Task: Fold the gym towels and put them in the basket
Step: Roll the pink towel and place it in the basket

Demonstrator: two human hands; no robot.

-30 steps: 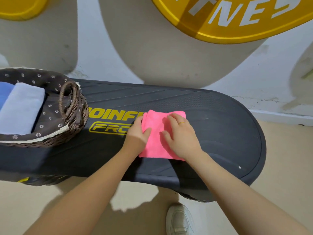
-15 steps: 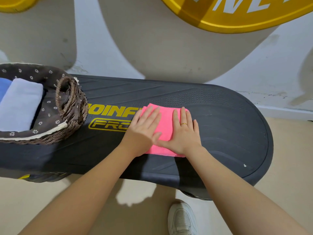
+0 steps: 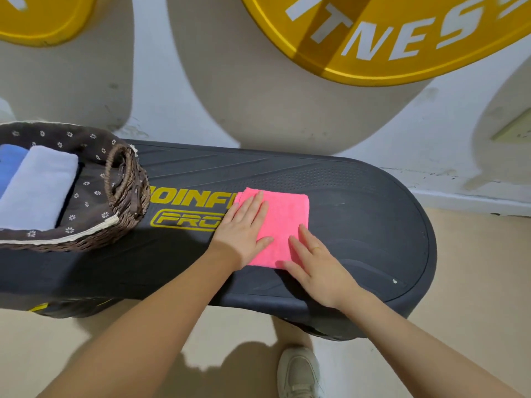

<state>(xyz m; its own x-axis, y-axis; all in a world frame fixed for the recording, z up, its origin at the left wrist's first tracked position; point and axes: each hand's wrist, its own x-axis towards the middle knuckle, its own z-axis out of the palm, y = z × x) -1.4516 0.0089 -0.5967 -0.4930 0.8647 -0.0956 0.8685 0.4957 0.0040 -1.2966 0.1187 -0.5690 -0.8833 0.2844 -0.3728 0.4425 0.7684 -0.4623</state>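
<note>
A folded pink towel (image 3: 284, 222) lies flat on the black step platform (image 3: 359, 214). My left hand (image 3: 244, 228) presses flat on the towel's left half with straight fingers. My right hand (image 3: 313, 262) lies flat at the towel's near right corner, fingertips on the cloth, palm on the platform. At the platform's left end stands a brown wicker basket (image 3: 126, 193) with a flowered lining. Inside it lie a folded pale lilac towel (image 3: 37, 188) and a blue towel (image 3: 10, 165).
A wall with large yellow sign shapes (image 3: 388, 38) rises right behind the platform. Beige floor lies to the right and below. My shoe (image 3: 298, 372) shows on the floor under the platform's near edge.
Both hands flattened onto the pink towel. My right hand then slid back toward me to the towel's near right corner, while the left stayed pressing on the left half.
</note>
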